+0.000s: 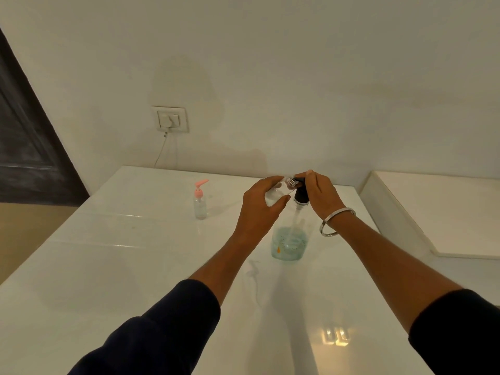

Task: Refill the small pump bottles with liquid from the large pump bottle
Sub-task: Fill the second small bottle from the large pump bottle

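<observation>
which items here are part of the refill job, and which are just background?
In the job:
- large pump bottle, black pump under the right hand
- open small clear bottle, held in the left hand with its neck at the nozzle
- small bottle with pink pump, standing apart

Background:
- wall socket with plug and cable
- bangle
- white table

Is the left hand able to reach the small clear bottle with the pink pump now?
Probably not at once: the left hand is holding a small clear bottle at the large bottle's black pump. The bare white table leaves the path to the pink-pump bottle free.
</observation>
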